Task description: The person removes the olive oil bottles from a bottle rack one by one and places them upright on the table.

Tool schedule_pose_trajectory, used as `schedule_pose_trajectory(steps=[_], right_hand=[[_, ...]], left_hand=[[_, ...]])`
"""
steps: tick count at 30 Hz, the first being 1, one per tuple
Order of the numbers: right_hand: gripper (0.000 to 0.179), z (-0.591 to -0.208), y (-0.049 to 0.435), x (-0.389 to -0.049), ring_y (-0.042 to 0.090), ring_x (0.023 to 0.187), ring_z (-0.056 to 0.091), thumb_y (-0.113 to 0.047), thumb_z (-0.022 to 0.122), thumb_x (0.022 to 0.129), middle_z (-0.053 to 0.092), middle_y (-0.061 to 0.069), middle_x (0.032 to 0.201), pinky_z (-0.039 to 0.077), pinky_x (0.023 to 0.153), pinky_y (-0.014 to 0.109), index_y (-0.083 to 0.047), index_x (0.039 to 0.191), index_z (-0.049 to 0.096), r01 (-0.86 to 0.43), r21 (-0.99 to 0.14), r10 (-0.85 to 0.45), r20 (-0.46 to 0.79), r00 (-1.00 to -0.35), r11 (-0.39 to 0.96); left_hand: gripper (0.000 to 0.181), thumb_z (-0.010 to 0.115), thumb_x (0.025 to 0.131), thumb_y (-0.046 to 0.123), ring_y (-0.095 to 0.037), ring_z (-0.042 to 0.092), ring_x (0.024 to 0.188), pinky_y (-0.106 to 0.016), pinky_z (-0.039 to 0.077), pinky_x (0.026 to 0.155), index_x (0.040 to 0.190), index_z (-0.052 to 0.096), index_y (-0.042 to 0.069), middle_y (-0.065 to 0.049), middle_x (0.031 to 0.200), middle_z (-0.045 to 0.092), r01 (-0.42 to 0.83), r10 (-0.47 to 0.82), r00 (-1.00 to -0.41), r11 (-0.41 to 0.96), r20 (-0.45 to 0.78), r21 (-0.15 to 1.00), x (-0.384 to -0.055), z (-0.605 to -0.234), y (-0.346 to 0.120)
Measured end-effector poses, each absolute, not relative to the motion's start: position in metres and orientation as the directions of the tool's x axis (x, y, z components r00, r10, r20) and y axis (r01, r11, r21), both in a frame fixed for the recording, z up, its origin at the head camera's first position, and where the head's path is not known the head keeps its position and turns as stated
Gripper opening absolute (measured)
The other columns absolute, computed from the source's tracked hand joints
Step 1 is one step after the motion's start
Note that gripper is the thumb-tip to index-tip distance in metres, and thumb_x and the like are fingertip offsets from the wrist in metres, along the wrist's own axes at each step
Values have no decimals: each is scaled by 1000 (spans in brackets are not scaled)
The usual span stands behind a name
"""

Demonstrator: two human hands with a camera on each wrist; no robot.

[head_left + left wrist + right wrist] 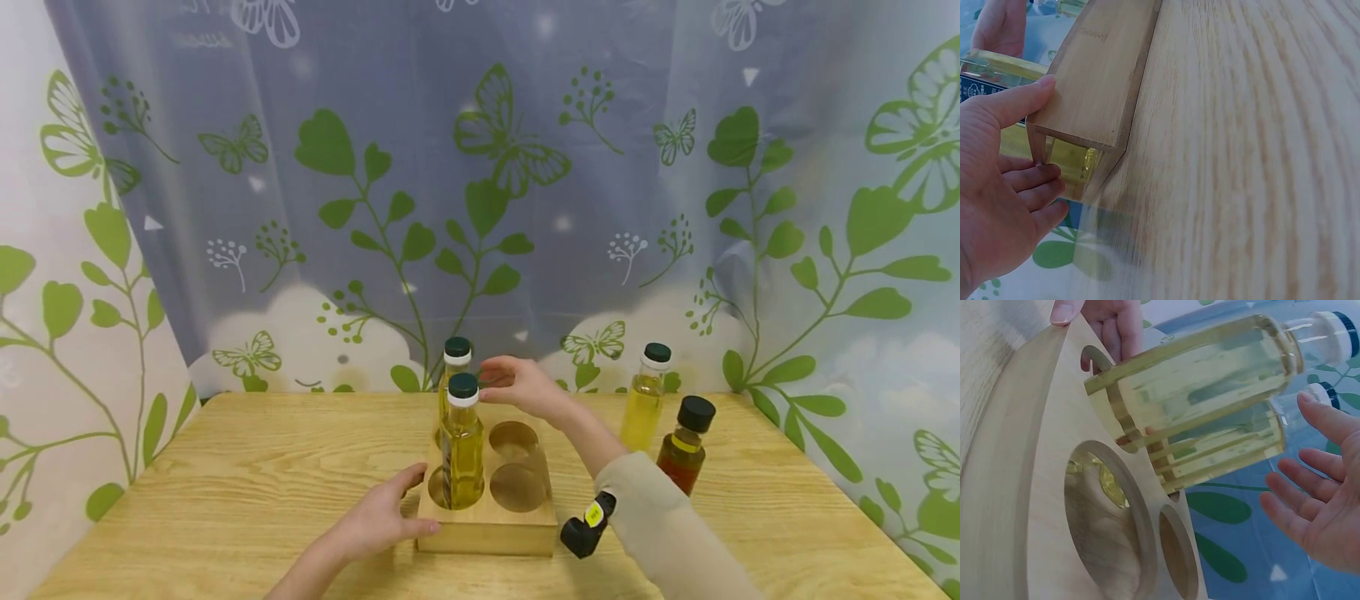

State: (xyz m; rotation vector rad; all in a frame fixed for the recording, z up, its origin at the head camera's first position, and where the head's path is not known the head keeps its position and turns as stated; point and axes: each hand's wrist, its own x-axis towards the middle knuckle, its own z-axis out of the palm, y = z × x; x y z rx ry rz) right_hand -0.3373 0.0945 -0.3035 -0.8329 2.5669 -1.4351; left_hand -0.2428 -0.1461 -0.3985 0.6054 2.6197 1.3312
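A wooden bottle rack (487, 540) with round holes stands on the table. Its two left holes carry bottles of yellow oil with dark green caps: a front bottle (467, 454) and, partly hidden behind it, a back bottle (442, 387). My left hand (371, 518) holds the rack's front left corner, thumb on the front face and fingers at the side, as the left wrist view shows. Beside the back bottle's neck is my right hand (525, 387); its fingers (1294, 494) are spread and relaxed, holding nothing in the right wrist view.
On the right of the table stand another yellow oil bottle (642, 408) with a green cap and a darker bottle (684, 454) with a black cap, partly behind my right sleeve (667, 517). A patterned curtain (405, 167) hangs behind the table.
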Motion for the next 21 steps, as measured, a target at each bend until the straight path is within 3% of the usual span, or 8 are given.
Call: schedule_pose_trajectory(steps=[21], right_hand=[[48, -322, 65, -348, 32, 103, 59, -6, 69, 81, 61, 19, 112, 50, 84, 38, 6, 124, 52, -417, -800, -428, 225, -875, 432]], left_hand=[[86, 74, 78, 37, -47, 36, 124, -61, 30, 98, 140, 32, -5, -30, 138, 37, 270, 416, -909, 518, 37, 812, -243, -399, -146]])
